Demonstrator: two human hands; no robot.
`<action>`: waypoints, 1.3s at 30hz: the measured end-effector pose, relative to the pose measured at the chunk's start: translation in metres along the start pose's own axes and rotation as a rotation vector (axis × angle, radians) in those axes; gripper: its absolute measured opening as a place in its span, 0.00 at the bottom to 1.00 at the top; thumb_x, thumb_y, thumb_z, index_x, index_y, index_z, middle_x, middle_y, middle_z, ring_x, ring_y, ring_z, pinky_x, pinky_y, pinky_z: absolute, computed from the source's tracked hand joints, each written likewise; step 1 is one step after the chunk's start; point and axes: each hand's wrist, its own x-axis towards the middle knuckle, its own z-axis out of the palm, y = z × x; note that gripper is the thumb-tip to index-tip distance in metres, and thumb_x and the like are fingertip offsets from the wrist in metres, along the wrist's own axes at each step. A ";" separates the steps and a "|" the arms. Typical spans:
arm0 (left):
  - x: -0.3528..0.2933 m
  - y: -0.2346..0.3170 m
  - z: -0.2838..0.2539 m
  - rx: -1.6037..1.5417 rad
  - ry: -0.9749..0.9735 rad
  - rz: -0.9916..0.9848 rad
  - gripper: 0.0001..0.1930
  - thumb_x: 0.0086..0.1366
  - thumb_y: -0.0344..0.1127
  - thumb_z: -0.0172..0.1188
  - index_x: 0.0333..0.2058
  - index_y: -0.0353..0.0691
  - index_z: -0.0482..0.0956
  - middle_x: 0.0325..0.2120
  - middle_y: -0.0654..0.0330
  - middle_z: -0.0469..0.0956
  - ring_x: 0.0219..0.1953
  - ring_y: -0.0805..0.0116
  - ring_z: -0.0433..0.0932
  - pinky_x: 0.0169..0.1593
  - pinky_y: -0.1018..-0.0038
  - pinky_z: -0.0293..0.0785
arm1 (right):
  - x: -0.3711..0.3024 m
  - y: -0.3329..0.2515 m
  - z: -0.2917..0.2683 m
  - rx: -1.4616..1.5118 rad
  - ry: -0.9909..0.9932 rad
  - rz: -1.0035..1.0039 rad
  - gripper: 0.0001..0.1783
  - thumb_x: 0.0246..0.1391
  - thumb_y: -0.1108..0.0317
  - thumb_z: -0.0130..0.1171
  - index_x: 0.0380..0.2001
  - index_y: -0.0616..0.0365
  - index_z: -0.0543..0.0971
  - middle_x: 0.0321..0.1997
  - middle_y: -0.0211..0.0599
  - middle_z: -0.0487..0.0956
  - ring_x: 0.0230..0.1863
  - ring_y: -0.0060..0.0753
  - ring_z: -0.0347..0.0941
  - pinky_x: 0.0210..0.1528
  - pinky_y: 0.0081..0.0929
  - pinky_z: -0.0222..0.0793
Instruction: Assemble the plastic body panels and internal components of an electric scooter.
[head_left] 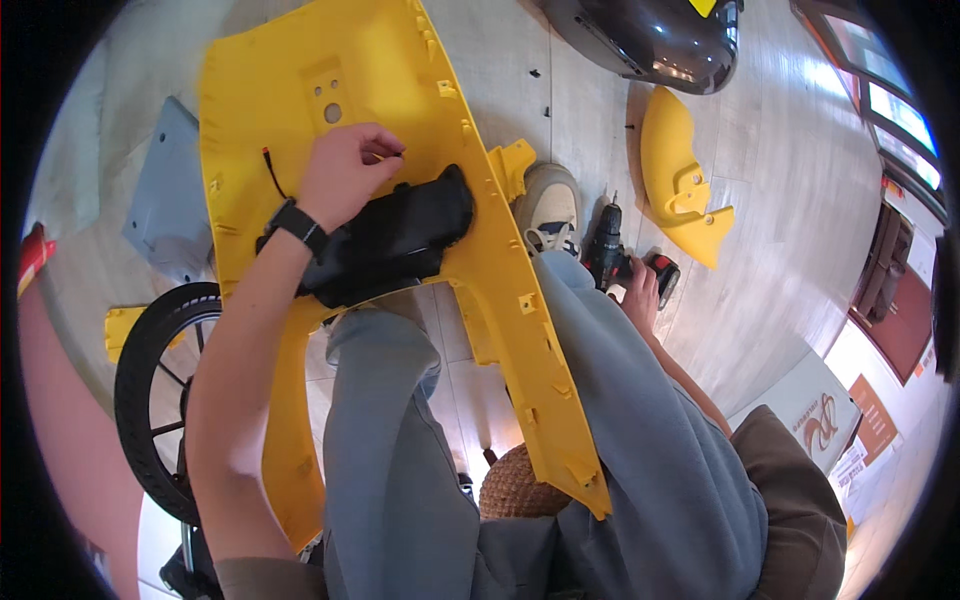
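A large yellow plastic panel (pixel 270 80) lies across my legs, its ribbed inner side up. Fixed in it is a black plastic box (pixel 395 235), with a short cable (pixel 272 170) ending in a red tip beside it. My left hand (pixel 345 175), a black watch on its wrist, hovers over the panel just above the box. Its thumb and fingers are pinched together; whatever they hold is too small to make out. Down at my right, my right hand (pixel 640 288) grips a black and red cordless drill (pixel 610 250) near the floor.
A curved yellow fairing (pixel 680 175) rests on the floor at right, a glossy black shell (pixel 650 40) beyond it. Small dark screws (pixel 547 111) are scattered nearby. To the left are a grey panel (pixel 165 200) and a spoked wheel (pixel 135 400). A woven stool (pixel 515 485) is beneath me.
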 end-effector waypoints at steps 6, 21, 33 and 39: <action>-0.002 -0.003 0.014 0.139 0.036 -0.012 0.09 0.60 0.29 0.66 0.39 0.33 0.83 0.32 0.58 0.85 0.36 0.71 0.83 0.43 0.74 0.79 | 0.020 0.024 0.012 0.167 -0.069 -0.094 0.48 0.39 0.78 0.71 0.65 0.59 0.62 0.54 0.51 0.75 0.58 0.58 0.71 0.61 0.47 0.66; -0.045 0.073 0.088 -0.026 0.695 -0.224 0.08 0.57 0.32 0.67 0.33 0.35 0.82 0.28 0.55 0.84 0.31 0.66 0.84 0.40 0.72 0.78 | 0.001 -0.023 -0.098 0.484 -0.019 -0.014 0.28 0.50 0.68 0.69 0.55 0.57 0.75 0.36 0.45 0.83 0.38 0.38 0.83 0.44 0.37 0.76; -0.126 0.018 0.129 -0.375 0.667 -0.566 0.06 0.57 0.30 0.63 0.30 0.33 0.82 0.25 0.61 0.81 0.28 0.72 0.78 0.37 0.75 0.74 | 0.031 -0.092 -0.181 0.705 -0.081 -0.253 0.21 0.52 0.73 0.70 0.50 0.61 0.79 0.41 0.36 0.83 0.41 0.28 0.79 0.49 0.29 0.75; -0.137 -0.009 0.102 -0.331 0.722 -0.444 0.04 0.59 0.27 0.63 0.32 0.33 0.79 0.25 0.60 0.80 0.28 0.72 0.79 0.35 0.76 0.75 | 0.027 -0.127 -0.195 0.991 -0.373 -0.322 0.14 0.55 0.74 0.67 0.47 0.57 0.82 0.40 0.30 0.83 0.41 0.25 0.77 0.47 0.27 0.75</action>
